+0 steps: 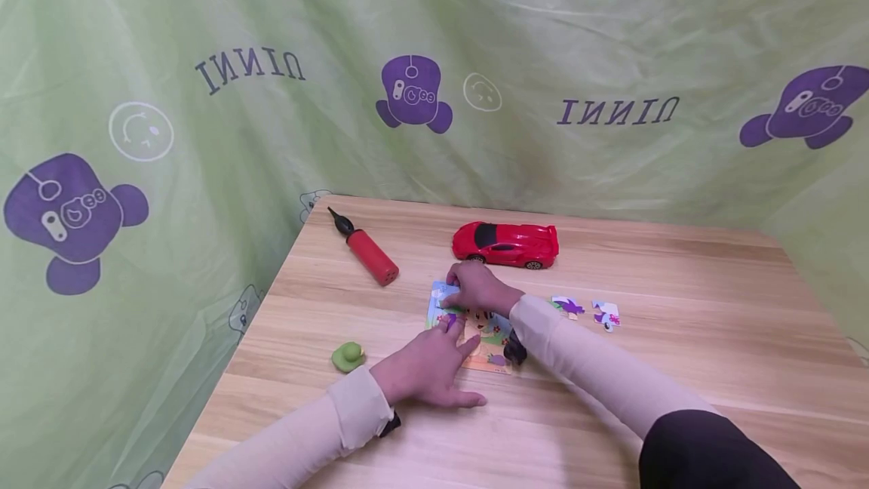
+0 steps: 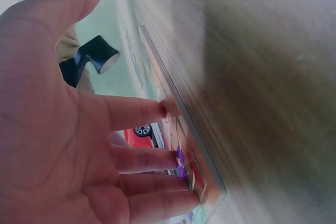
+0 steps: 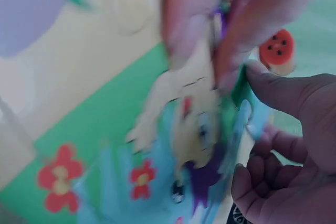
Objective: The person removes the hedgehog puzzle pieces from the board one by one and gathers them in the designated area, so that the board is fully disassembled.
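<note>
A colourful jigsaw puzzle [image 1: 487,357] lies flat on the wooden table, with a cartoon figure, flowers and fruit on it. My left hand [image 1: 429,370] rests its extended fingertips on the puzzle's left part, thumb spread away; the left wrist view shows those fingers [image 2: 142,158] straight against the board. At the puzzle's far left corner, my right hand [image 1: 483,289] is bent down and pinches a green and blue puzzle piece [image 3: 242,90] by its edge. Much of that piece is hidden by the thumb and blur. Fingers of the left hand [image 3: 186,30] show close by.
Two loose puzzle pieces, one purple and white [image 1: 569,307] and one pale [image 1: 606,316], lie right of the puzzle. Behind it stands a red toy car [image 1: 508,244]. A red hand pump [image 1: 372,256] lies far left, with a green rubber duck [image 1: 348,357] nearer.
</note>
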Action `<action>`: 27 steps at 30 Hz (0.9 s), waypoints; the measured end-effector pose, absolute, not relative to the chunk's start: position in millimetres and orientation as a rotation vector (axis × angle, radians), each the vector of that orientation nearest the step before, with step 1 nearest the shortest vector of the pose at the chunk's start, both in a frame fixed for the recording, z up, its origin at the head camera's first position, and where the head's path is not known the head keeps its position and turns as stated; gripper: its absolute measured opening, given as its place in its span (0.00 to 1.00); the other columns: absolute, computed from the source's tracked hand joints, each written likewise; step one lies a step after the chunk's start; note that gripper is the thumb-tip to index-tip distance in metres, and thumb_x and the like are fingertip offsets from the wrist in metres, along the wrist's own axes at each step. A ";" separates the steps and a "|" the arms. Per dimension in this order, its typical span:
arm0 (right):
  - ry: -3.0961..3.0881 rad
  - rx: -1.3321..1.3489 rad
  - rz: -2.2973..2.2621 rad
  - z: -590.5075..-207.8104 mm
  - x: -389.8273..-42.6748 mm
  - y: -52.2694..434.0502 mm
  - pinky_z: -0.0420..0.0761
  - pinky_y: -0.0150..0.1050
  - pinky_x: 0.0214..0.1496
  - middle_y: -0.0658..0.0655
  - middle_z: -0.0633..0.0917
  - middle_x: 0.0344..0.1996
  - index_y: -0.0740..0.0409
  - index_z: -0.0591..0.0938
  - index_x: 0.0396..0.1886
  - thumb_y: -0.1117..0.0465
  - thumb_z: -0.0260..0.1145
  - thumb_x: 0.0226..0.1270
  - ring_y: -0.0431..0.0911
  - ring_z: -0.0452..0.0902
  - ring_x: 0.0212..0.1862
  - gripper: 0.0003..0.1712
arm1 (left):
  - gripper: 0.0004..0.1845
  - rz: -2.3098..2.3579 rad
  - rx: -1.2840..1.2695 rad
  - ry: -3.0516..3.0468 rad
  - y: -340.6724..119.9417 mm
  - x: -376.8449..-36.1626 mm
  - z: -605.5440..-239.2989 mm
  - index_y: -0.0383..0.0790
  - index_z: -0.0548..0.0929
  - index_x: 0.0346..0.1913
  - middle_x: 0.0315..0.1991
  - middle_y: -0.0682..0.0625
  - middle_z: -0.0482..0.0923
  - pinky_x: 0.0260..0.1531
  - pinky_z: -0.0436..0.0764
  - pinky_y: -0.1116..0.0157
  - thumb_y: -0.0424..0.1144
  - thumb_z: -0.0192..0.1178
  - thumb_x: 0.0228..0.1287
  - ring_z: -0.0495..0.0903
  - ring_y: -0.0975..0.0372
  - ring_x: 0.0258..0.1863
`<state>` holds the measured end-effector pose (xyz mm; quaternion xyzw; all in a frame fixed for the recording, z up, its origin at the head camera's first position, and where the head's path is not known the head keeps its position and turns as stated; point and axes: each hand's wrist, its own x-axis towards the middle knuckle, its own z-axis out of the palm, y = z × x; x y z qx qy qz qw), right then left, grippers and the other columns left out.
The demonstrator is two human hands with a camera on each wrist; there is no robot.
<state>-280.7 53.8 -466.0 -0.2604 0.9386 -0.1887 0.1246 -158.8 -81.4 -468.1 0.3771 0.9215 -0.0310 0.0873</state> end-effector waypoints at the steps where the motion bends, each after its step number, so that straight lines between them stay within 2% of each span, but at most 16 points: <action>1: 2.727 -0.761 -0.556 -464.8 -280.5 54.3 0.75 0.36 0.41 0.52 0.84 0.26 0.58 0.85 0.37 0.50 0.78 0.56 0.43 0.72 0.32 0.18 | 0.53 -0.095 1.122 2.744 -81.1 -158.7 -468.1 0.44 0.69 0.74 0.71 0.33 0.68 0.61 0.81 0.57 0.81 0.44 0.58 0.75 0.44 0.66; 6: 2.698 -0.779 -0.651 -450.1 -277.6 59.3 0.71 0.33 0.34 0.49 0.85 0.22 0.53 0.88 0.30 0.52 0.75 0.60 0.42 0.71 0.27 0.09 | 0.54 -0.069 1.090 2.733 -80.4 -158.4 -467.0 0.44 0.67 0.75 0.73 0.32 0.64 0.62 0.79 0.55 0.81 0.44 0.58 0.73 0.42 0.68; 12: 2.613 -0.800 -0.741 -420.3 -281.2 95.0 0.77 0.32 0.36 0.52 0.89 0.31 0.53 0.90 0.38 0.57 0.70 0.66 0.40 0.76 0.30 0.06 | 0.52 -0.044 1.067 2.700 -81.5 -160.7 -466.7 0.46 0.67 0.75 0.75 0.33 0.62 0.64 0.78 0.55 0.81 0.44 0.58 0.71 0.44 0.71; 15: 2.560 -0.772 -0.721 -409.3 -284.7 129.5 0.80 0.34 0.36 0.53 0.88 0.31 0.56 0.88 0.44 0.61 0.70 0.66 0.44 0.81 0.32 0.09 | 0.50 -0.060 1.072 2.694 -81.6 -161.9 -466.4 0.48 0.68 0.75 0.75 0.34 0.62 0.65 0.78 0.56 0.80 0.44 0.60 0.70 0.44 0.71; 20: 2.493 -0.630 -0.702 -417.0 -293.9 179.5 0.80 0.35 0.33 0.53 0.82 0.22 0.59 0.85 0.37 0.66 0.73 0.61 0.46 0.79 0.28 0.06 | 0.49 -0.070 1.044 2.684 -84.0 -161.3 -464.6 0.49 0.68 0.75 0.76 0.35 0.61 0.66 0.77 0.54 0.79 0.45 0.60 0.68 0.44 0.73; 23: 2.473 -0.601 -0.672 -429.5 -300.1 192.0 0.79 0.34 0.34 0.52 0.81 0.22 0.57 0.84 0.32 0.65 0.74 0.60 0.44 0.74 0.27 0.05 | 0.49 -0.060 1.021 2.685 -85.6 -159.6 -464.1 0.49 0.68 0.75 0.76 0.35 0.60 0.66 0.77 0.53 0.79 0.47 0.59 0.67 0.43 0.73; 27: 2.470 -0.601 -0.640 -441.6 -305.8 195.7 0.77 0.34 0.34 0.51 0.81 0.22 0.56 0.85 0.30 0.64 0.75 0.59 0.43 0.73 0.26 0.05 | 0.49 -0.046 1.046 2.701 -84.0 -158.2 -465.4 0.48 0.68 0.75 0.76 0.35 0.60 0.65 0.77 0.52 0.78 0.47 0.59 0.67 0.42 0.73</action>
